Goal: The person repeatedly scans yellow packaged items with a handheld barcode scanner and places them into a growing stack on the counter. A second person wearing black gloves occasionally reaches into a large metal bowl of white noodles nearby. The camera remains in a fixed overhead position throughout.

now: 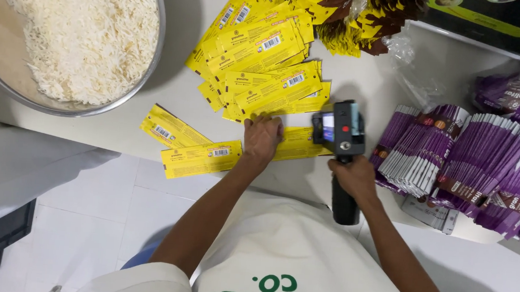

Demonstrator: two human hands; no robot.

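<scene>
My left hand (262, 137) lies flat, fingers spread, pressing a yellow pouch (297, 143) against the table (171, 89) close to its near edge. My right hand (351, 177) is wrapped tight round the black grip of the handheld printer (339, 132), whose head sits at the pouch's right end, touching it or just above; I cannot tell which. To do this well, I judge I should keep the pouch pinned flat so it cannot slide, hold the printer square to the pouch's long side, and draw it along evenly, without tilting. Two more yellow pouches (191, 150) lie singly to the left by the near edge, and a fanned yellow stack (263, 60) sits further back. Purple pouches (457, 158) are banked at the right edge, and a metal bowl of rice (81, 27) fills the far left corner.
</scene>
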